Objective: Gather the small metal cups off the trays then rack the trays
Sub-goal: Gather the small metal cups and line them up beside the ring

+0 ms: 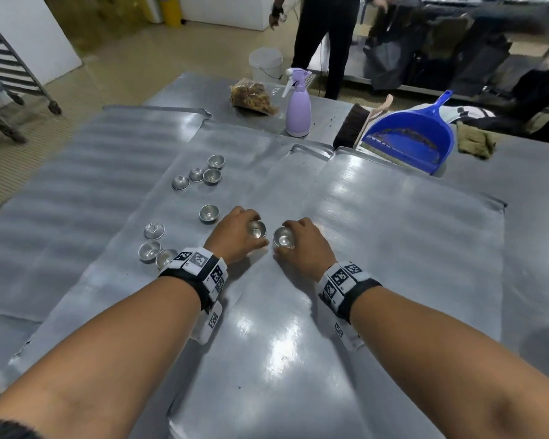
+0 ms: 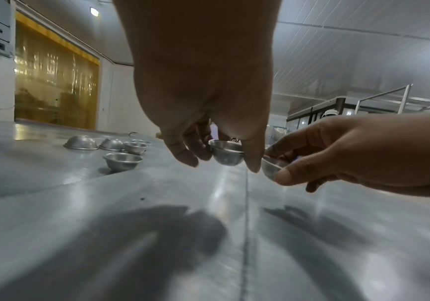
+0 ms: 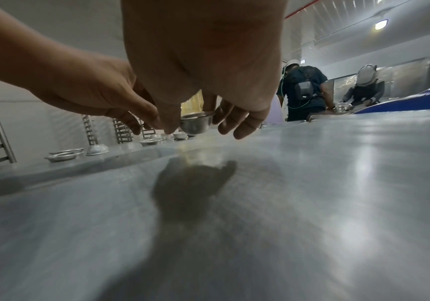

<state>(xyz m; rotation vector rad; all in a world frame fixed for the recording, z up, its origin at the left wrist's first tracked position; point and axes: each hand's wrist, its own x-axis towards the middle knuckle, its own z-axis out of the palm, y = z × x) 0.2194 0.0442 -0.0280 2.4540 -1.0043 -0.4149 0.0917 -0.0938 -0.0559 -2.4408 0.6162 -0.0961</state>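
Several flat metal trays (image 1: 409, 236) lie overlapping on the table. My left hand (image 1: 254, 230) pinches a small metal cup (image 2: 226, 155) just above the middle tray. Right beside it, my right hand (image 1: 285, 238) pinches another cup (image 3: 197, 124), rim up; the two cups nearly touch. Loose cups stay on the tray to the left: a far cluster (image 1: 211, 176), a single one (image 1: 209, 213), and a near group (image 1: 151, 248) partly hidden by my left wrist. Some stand upright, some are upside down.
At the table's far side stand a purple spray bottle (image 1: 298, 112), a bag of brown scraps (image 1: 254, 96), a brush (image 1: 351, 125), a blue dustpan (image 1: 415, 137) and a rag (image 1: 474, 142). A wheeled tray rack (image 1: 7, 74) is far left. A person (image 1: 327, 36) stands beyond the table beside a white bucket (image 1: 266, 63).
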